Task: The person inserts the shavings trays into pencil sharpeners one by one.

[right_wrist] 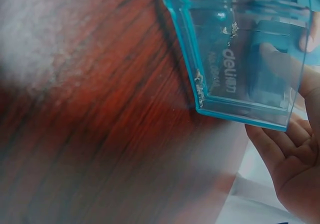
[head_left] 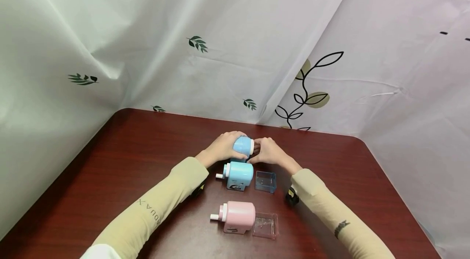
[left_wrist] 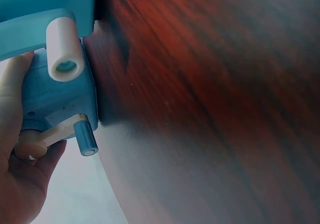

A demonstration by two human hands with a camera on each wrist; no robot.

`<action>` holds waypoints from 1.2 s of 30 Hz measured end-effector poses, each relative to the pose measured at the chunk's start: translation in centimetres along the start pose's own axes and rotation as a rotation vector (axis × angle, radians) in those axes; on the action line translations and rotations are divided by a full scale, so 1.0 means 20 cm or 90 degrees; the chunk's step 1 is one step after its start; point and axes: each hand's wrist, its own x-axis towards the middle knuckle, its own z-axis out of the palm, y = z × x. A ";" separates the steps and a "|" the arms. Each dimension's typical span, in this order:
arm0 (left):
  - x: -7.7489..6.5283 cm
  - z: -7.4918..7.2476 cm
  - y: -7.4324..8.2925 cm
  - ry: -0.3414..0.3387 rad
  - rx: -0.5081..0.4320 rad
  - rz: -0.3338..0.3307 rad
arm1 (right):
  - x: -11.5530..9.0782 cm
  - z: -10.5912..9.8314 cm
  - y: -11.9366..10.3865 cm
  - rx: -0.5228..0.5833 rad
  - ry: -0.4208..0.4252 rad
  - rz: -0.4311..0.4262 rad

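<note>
My left hand (head_left: 225, 147) grips a blue crank pencil sharpener (head_left: 242, 144) from its left, thumb near and fingers over the far side. In the left wrist view its white crank with a blue knob (left_wrist: 86, 138) sticks out beside the hand. My right hand (head_left: 271, 151) is at the sharpener's front, by the white ring (head_left: 252, 147). Its thumb (right_wrist: 280, 64), seen through a clear drawer, lies on the sharpener's lower blue part, with the fingers bent on the other side. Just nearer stands a light blue sharpener (head_left: 240, 172), its loose clear blue drawer (head_left: 266, 187) to the right.
Nearer me a pink sharpener (head_left: 239, 215) stands with its clear pink drawer (head_left: 265, 235) beside it. Bits of shavings (right_wrist: 199, 86) lie in the blue drawer. Everything is on a dark red-brown table (head_left: 147, 157), with white patterned sheeting (head_left: 220, 67) behind.
</note>
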 end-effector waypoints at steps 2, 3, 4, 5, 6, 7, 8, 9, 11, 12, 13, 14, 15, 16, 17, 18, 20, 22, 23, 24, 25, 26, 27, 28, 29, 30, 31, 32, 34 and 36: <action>0.00 0.00 0.00 -0.001 0.001 -0.001 | 0.00 0.00 0.00 -0.008 0.001 -0.001; 0.00 0.00 0.00 -0.001 0.002 -0.001 | 0.00 -0.01 0.00 -0.009 0.000 -0.004; 0.00 0.00 0.01 -0.001 0.003 -0.001 | 0.00 -0.01 0.00 -0.011 -0.001 -0.007; 0.00 0.00 0.01 -0.001 0.004 -0.001 | 0.00 -0.01 0.00 -0.013 -0.001 -0.010; 0.00 0.00 0.01 -0.001 0.005 -0.001 | 0.00 -0.01 -0.01 -0.014 -0.001 -0.013; 0.00 0.00 0.01 -0.001 0.005 -0.001 | 0.00 -0.01 -0.01 -0.014 -0.002 -0.014; 0.00 0.00 0.01 -0.002 0.006 -0.001 | 0.00 -0.01 -0.01 -0.012 -0.003 -0.014; 0.00 0.00 0.01 -0.002 0.006 0.000 | 0.01 -0.01 -0.01 -0.012 -0.004 -0.014; 0.00 0.00 0.01 -0.002 0.006 0.000 | 0.01 -0.01 -0.01 -0.015 -0.003 -0.010; 0.00 0.00 0.01 -0.002 0.007 0.001 | 0.01 -0.01 -0.01 -0.017 -0.002 -0.012; 0.00 0.00 0.01 -0.002 0.008 0.002 | 0.01 0.00 -0.02 -0.023 0.000 -0.013; 0.00 0.00 0.01 0.000 0.009 0.003 | 0.01 0.00 -0.02 -0.029 0.002 -0.014; 0.00 0.00 0.00 0.001 0.010 0.004 | 0.02 0.00 -0.02 -0.038 0.005 -0.016; 0.00 0.00 0.00 0.002 0.010 0.005 | 0.02 0.00 -0.02 -0.046 0.008 -0.020; 0.00 0.00 0.00 0.004 0.011 0.007 | 0.02 0.00 -0.02 -0.057 0.011 -0.025; 0.00 0.00 0.00 0.005 0.012 0.008 | 0.02 0.00 -0.02 -0.065 0.014 -0.030; 0.00 0.00 0.00 0.007 0.012 0.010 | 0.03 0.01 -0.02 -0.081 0.017 -0.032; 0.00 0.00 0.00 0.008 0.013 0.011 | 0.03 0.01 -0.03 -0.088 0.018 -0.034; 0.00 0.00 0.00 0.008 0.013 0.011 | 0.04 0.01 -0.03 -0.092 0.018 -0.032; 0.00 0.00 0.00 0.007 0.014 0.011 | 0.04 0.01 -0.03 -0.094 0.017 -0.029; 0.01 0.00 0.00 0.007 0.014 0.012 | 0.04 0.01 -0.03 -0.096 0.017 -0.028; 0.00 0.00 0.00 0.007 0.015 0.012 | 0.04 0.01 -0.04 -0.097 0.016 -0.026; 0.00 0.00 0.00 0.006 0.015 0.012 | 0.04 0.01 -0.04 -0.099 0.016 -0.023; 0.00 0.00 0.00 0.006 0.014 0.013 | 0.04 0.01 -0.04 -0.102 0.016 -0.021; 0.00 0.00 0.00 0.006 0.014 0.013 | 0.04 0.01 -0.04 -0.103 0.016 -0.018; 0.00 0.00 0.00 0.006 0.014 0.013 | 0.04 0.01 -0.04 -0.104 0.016 -0.016; 0.00 0.00 0.00 0.006 0.013 0.013 | 0.04 0.01 -0.04 -0.103 0.016 -0.014; 0.00 0.00 0.00 0.007 0.014 0.012 | 0.04 0.01 -0.04 -0.102 0.017 -0.011; 0.00 0.00 0.00 0.007 0.014 0.011 | 0.03 0.01 -0.04 -0.099 0.019 -0.009; 0.00 0.00 0.00 0.007 0.013 0.010 | 0.03 0.01 -0.04 -0.094 0.019 -0.009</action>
